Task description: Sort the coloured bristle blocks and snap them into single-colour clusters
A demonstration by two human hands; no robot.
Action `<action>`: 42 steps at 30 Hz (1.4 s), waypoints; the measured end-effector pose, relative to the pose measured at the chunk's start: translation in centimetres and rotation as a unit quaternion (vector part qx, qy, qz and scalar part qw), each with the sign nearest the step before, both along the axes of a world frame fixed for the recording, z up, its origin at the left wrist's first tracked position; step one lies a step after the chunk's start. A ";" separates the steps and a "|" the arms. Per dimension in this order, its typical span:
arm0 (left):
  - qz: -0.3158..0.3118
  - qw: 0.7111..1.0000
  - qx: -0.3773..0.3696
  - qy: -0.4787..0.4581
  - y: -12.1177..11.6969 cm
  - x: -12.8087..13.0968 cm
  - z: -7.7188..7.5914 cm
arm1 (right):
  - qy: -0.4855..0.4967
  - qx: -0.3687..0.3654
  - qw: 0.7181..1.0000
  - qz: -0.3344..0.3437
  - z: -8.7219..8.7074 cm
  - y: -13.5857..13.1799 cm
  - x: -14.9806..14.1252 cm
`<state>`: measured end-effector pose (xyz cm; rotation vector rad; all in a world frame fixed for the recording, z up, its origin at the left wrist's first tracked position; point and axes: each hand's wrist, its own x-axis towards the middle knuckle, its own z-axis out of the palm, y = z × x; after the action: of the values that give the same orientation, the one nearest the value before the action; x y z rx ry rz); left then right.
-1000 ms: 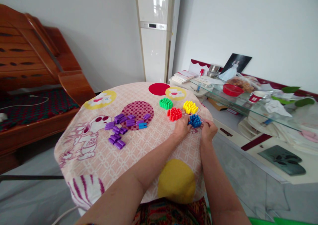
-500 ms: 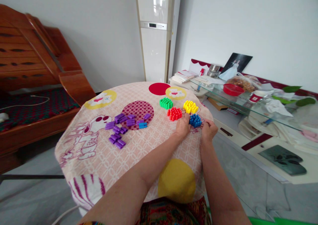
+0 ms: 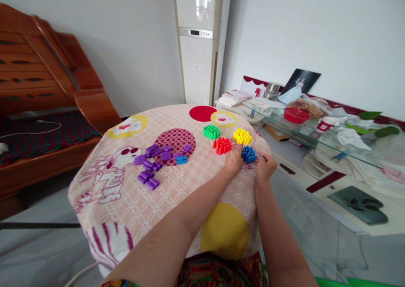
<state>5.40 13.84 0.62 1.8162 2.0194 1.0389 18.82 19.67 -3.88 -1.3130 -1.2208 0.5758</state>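
Both hands rest on the patterned cloth of a round table [image 3: 133, 202], on either side of a cluster of upright blue pegs [image 3: 248, 153]. My left hand [image 3: 233, 161] touches the cluster's left side with its fingers curled. My right hand [image 3: 265, 167] sits at the cluster's near right side, fingers bent in; what they pinch is hidden. Behind stand clusters of red pegs [image 3: 222, 145], yellow pegs [image 3: 242, 136] and green pegs [image 3: 211, 131]. Several loose purple pegs [image 3: 152, 162] lie scattered to the left, with a small blue piece [image 3: 181, 160] among them.
A wooden bench [image 3: 47, 109] stands at the left. A tall white appliance [image 3: 198, 42] is against the back wall. At the right a glass shelf [image 3: 303, 128] carries a red bowl [image 3: 296, 115], books, a photo and clutter. The table edge is close to my right hand.
Both hands have stayed at the blue cluster with only slight finger shifts. The view has drifted a little.
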 end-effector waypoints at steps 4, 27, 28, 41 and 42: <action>-0.019 0.999 0.013 -0.028 -0.6 -0.3 0.0 | 0.001 0.000 1.000 0.006 0.1 -0.1 0.0; 0.093 0.950 -0.259 0.150 -11.4 -20.0 5.3 | 0.005 -0.008 1.000 -0.005 -0.2 0.3 0.0; 0.088 0.952 -0.249 0.157 -11.2 -19.9 5.1 | 0.006 -0.009 1.000 -0.006 -0.1 0.2 -0.1; -0.115 0.992 -0.017 -0.043 -5.5 -8.2 3.2 | 0.015 -0.004 1.000 -0.006 -0.2 0.4 -0.2; -0.122 0.992 -0.002 -0.037 -5.1 -7.3 2.9 | 0.013 0.000 1.000 -0.006 -0.3 0.5 -0.2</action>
<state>-1.85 8.75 3.55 1.9328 1.7042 1.0108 18.64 20.14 -4.14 -1.3078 -1.1904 0.5834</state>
